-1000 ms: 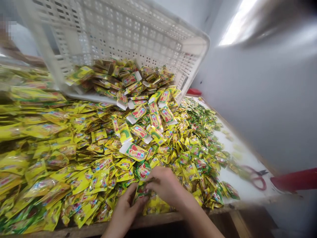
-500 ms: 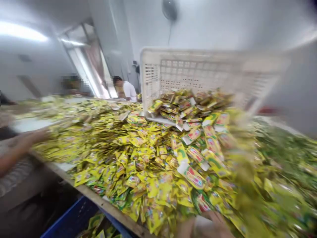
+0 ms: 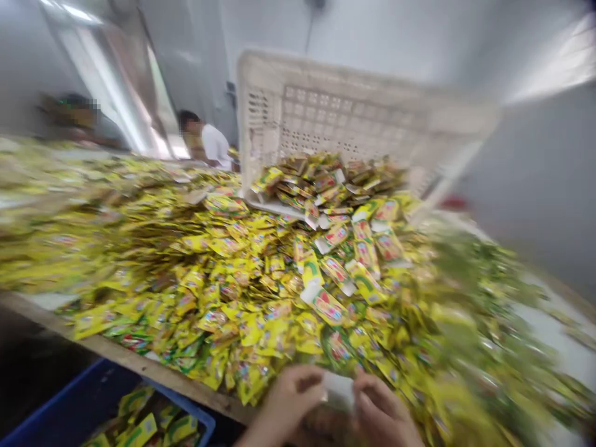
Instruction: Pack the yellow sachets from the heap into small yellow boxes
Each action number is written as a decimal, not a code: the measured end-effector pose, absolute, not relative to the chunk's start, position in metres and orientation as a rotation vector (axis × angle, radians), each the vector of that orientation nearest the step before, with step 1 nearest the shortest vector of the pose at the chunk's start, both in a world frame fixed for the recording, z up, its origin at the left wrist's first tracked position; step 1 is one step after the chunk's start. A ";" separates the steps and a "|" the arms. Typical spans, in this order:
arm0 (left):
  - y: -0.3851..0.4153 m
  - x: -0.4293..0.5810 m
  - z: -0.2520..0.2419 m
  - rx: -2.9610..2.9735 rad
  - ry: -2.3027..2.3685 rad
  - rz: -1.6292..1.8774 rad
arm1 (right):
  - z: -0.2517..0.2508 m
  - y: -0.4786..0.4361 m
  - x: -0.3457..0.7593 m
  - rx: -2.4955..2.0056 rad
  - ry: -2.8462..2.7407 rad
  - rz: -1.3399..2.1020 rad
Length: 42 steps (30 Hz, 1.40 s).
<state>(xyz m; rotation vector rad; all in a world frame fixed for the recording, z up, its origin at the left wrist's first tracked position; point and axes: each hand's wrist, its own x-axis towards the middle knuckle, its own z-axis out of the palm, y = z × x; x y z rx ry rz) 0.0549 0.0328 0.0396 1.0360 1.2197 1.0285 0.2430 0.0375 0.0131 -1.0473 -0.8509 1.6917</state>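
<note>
Both hands meet at the table's near edge: the left hand [image 3: 291,397] and right hand [image 3: 379,413] pinch a small white carton [image 3: 339,390] between curled fingers. Keeping it square and grip light seems wise. Beyond lie heaped yellow-green foil sachets [image 3: 223,292], then a tilted white perforated plastic crate [image 3: 354,118].

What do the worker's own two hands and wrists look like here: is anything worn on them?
The left hand and the right hand are both bare: no gloves, rings or watch show. No sleeve reaches either wrist in view. The picture is motion-blurred, so finer marks cannot be made out.
</note>
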 end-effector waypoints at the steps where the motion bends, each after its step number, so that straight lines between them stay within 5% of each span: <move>1: 0.035 0.056 0.038 1.032 1.191 1.013 | 0.012 0.038 0.243 -0.993 -0.793 1.732; 10: 0.050 0.049 0.023 1.260 1.312 1.006 | 0.024 0.057 0.236 -1.110 -1.259 1.332; 20: 0.053 0.058 0.015 1.694 1.370 1.087 | 0.013 0.057 0.233 -1.118 -1.012 1.447; 32: 0.037 0.042 -0.013 2.104 1.211 1.141 | 0.009 0.024 0.231 -1.011 -1.516 0.730; 42: 0.026 0.041 -0.036 2.156 1.227 1.105 | 0.014 0.022 0.236 -1.020 -1.723 0.604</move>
